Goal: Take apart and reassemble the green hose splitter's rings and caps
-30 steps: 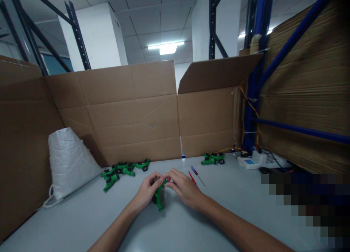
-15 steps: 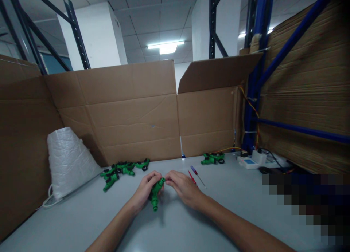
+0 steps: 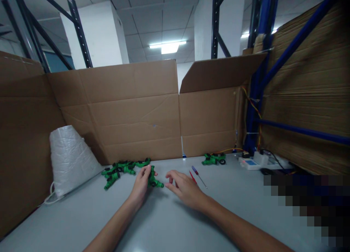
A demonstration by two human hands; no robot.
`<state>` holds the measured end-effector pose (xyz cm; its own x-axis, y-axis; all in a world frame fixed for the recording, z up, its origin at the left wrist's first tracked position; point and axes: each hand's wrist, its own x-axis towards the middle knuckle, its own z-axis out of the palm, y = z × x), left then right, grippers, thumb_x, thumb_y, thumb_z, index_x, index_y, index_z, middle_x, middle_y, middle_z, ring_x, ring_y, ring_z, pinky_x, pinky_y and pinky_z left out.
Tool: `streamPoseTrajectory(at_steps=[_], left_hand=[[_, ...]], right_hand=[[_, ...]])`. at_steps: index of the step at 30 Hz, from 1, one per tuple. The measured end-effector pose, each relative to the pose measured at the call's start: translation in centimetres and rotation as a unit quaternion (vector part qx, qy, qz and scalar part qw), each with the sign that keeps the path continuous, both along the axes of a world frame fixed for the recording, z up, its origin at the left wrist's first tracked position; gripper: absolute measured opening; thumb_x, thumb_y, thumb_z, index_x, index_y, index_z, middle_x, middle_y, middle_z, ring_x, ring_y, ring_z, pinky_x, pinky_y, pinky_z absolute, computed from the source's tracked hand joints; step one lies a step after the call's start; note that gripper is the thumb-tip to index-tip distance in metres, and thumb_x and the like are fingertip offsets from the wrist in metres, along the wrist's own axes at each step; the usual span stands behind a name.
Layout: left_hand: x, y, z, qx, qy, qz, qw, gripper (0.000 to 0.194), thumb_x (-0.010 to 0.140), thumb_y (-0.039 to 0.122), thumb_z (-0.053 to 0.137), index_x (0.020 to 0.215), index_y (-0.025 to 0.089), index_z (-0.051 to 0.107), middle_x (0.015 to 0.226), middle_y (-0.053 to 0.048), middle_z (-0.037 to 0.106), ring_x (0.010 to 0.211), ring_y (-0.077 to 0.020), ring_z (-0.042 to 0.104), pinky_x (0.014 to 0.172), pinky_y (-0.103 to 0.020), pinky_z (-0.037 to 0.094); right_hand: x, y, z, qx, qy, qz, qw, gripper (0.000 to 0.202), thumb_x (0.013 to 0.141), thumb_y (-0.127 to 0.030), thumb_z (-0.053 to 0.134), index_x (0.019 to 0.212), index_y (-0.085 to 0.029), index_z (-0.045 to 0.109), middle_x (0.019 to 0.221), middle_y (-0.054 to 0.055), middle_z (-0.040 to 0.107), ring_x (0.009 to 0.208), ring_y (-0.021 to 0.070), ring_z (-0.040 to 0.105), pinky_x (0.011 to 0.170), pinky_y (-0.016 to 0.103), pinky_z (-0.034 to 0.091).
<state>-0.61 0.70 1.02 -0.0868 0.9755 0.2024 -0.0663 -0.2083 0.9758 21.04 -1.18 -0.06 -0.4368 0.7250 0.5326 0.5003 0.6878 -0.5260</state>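
My left hand [image 3: 141, 183] is closed around a green branched plastic piece [image 3: 153, 181] with a dark round part on it, held above the table. One tubular end of the piece points to the right, towards my right hand [image 3: 182, 186]. That hand hovers just beside this end, thumb and fingers apart, with nothing visible between them. Behind it on the table lie a red pen-like tool [image 3: 193, 177] and a screwdriver [image 3: 199, 177] with a purple handle and a thin metal shaft.
Several similar green and black pieces [image 3: 111, 181] lie in a cluster at the back left. Another green piece with a black wheel [image 3: 214, 158] lies at the back right, near a white power strip [image 3: 250, 163]. A white wrapped bundle [image 3: 71, 162] stands left, and cardboard walls [image 3: 131, 113] enclose the table.
My left hand has turned the green piece, so its end now points right instead of down towards me. My right fingers have come away from the piece and spread apart.
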Motion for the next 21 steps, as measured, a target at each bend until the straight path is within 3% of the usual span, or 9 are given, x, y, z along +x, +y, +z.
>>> streamPoseTrajectory(at_steps=[5, 14, 21], left_hand=[[0.22, -0.2, 0.11, -0.015, -0.033, -0.036, 0.999, 0.057, 0.083, 0.069, 0.074, 0.104, 0.015, 0.069, 0.09, -0.004, 0.07, 0.072, -0.0146, 0.063, 0.065, -0.023, 0.048], [0.5, -0.14, -0.22, -0.019, -0.057, -0.071, 0.996, 0.06, 0.085, 0.068, 0.074, 0.113, 0.016, 0.067, 0.088, -0.003, 0.068, 0.073, -0.014, 0.064, 0.066, -0.023, 0.049], [0.1, 0.39, -0.76, -0.026, -0.068, -0.082, 0.994, 0.061, 0.082, 0.065, 0.078, 0.116, 0.016, 0.065, 0.088, -0.002, 0.067, 0.073, -0.0147, 0.065, 0.064, -0.024, 0.05]], right_hand=[[0.02, -0.2, -0.12, -0.006, -0.019, 0.012, 1.0, 0.022, 0.097, -0.031, 0.071, 0.114, -0.024, 0.06, 0.104, 0.003, 0.069, 0.095, 0.0218, 0.065, 0.086, 0.032, 0.046], [0.03, -0.18, 0.13, 0.008, -0.016, 0.02, 1.0, 0.009, 0.102, -0.026, 0.064, 0.109, -0.024, 0.059, 0.105, 0.003, 0.069, 0.096, 0.0217, 0.066, 0.086, 0.032, 0.047], [0.0, 0.1, -0.23, -0.009, -0.009, -0.011, 1.0, 0.004, 0.103, -0.027, 0.059, 0.105, -0.023, 0.06, 0.102, 0.004, 0.07, 0.095, 0.0225, 0.066, 0.084, 0.033, 0.046]])
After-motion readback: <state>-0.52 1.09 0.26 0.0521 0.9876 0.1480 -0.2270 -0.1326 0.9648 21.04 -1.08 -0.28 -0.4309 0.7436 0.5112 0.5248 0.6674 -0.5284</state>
